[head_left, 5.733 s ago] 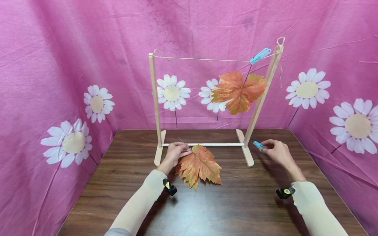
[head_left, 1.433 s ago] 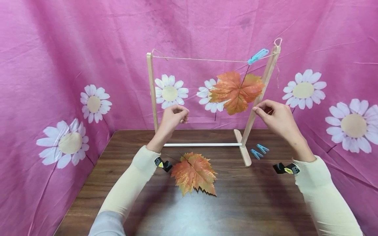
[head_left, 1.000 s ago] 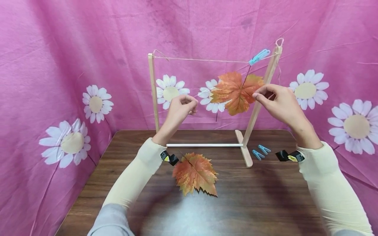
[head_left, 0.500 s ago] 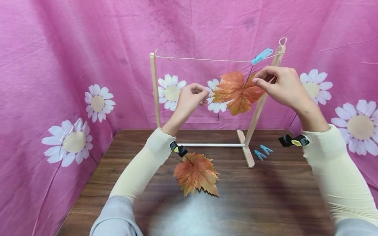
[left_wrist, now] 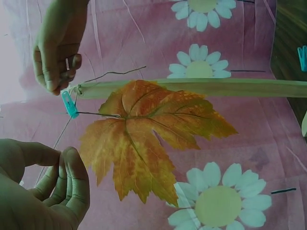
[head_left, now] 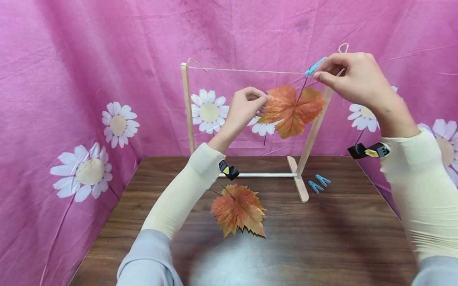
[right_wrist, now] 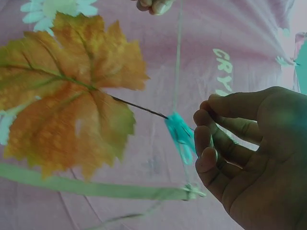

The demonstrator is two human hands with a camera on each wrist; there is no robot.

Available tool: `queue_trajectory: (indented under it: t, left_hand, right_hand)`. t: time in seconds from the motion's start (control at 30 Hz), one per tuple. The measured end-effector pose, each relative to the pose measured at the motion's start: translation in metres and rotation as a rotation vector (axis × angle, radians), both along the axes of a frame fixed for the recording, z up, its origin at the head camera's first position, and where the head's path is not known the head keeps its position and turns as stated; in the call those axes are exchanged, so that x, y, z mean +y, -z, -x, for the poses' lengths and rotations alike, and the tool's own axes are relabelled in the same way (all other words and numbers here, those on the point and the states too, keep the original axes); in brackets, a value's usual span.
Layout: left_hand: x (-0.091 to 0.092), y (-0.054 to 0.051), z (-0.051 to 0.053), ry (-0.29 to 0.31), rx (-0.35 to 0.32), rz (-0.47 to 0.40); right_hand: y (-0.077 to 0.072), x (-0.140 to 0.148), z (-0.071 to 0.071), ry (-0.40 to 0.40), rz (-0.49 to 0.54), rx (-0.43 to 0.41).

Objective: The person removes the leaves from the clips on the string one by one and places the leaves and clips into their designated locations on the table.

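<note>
An orange maple leaf (head_left: 291, 113) hangs by its stem from a blue clothespin (head_left: 315, 66) on the string of a wooden stand. My right hand (head_left: 358, 79) is at the clothespin, fingers loosely bent; in the right wrist view a small gap separates the fingertips (right_wrist: 207, 112) from the clothespin (right_wrist: 180, 136). My left hand (head_left: 247, 107) is raised beside the leaf's left edge, its bent fingers holding nothing visible. In the left wrist view its thumb and finger tips (left_wrist: 67, 158) come together near the string. More leaves, apparently stacked (head_left: 237, 210), lie on the table.
Two blue clothespins (head_left: 319, 183) lie on the table (head_left: 322, 246) by the stand's right foot (head_left: 301, 190). A white bar (head_left: 264, 175) joins the feet. The left post (head_left: 186, 107) rises beyond my left arm. A pink flowered cloth (head_left: 250, 31) hangs behind.
My right hand has set down a clothespin beside another and risen to the hanging one. My left hand has left the leaves on the table and moved up and right towards the hanging leaf.
</note>
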State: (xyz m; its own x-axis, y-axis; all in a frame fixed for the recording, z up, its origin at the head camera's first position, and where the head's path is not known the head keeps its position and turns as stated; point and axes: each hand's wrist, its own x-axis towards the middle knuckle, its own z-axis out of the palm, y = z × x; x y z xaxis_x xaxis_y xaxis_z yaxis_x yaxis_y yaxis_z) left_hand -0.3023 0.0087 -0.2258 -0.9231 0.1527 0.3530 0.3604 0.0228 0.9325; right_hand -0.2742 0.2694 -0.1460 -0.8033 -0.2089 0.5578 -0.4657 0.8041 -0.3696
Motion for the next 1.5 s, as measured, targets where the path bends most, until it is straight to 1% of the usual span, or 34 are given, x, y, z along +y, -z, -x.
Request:
queue_trajectory:
  t: [0.23,0.4,0.5,0.6,0.67,0.77,0.87,1.0,1.17,1.37,1.5]
  left_hand:
    - [0.018,-0.01,0.004,-0.011,0.035,0.04]
    - [0.031,-0.017,0.005,-0.019,0.039,0.087]
    - [0.041,-0.021,0.003,-0.015,0.03,0.129]
    - [0.051,-0.024,0.002,-0.003,0.03,0.162]
    - [0.057,-0.027,0.002,-0.011,0.038,0.196]
    - [0.066,-0.032,0.003,-0.051,0.061,0.268]
    - [0.073,-0.035,0.005,-0.11,0.078,0.348]
    - [0.08,-0.038,0.007,-0.16,0.088,0.392]
    - [0.086,-0.038,0.009,-0.177,0.091,0.397]
    - [0.092,-0.038,0.008,-0.173,0.074,0.443]
    - [0.096,-0.038,0.008,-0.176,0.065,0.453]
  right_hand:
    - [-0.029,0.018,-0.002,0.046,0.031,-0.082]
    - [-0.047,0.028,0.001,0.03,0.058,-0.157]
    - [-0.054,0.031,0.005,0.036,0.037,-0.207]
    - [-0.06,0.033,0.009,0.064,-0.035,-0.256]
    - [-0.062,0.034,0.014,0.07,-0.077,-0.297]
    - [-0.065,0.036,0.021,0.067,-0.133,-0.349]
    - [-0.066,0.037,0.029,0.06,-0.184,-0.388]
    - [-0.064,0.037,0.037,0.059,-0.24,-0.431]
    - [-0.059,0.037,0.041,0.045,-0.249,-0.456]
    - [-0.055,0.036,0.04,0.042,-0.233,-0.431]
    - [-0.054,0.036,0.04,0.043,-0.203,-0.416]
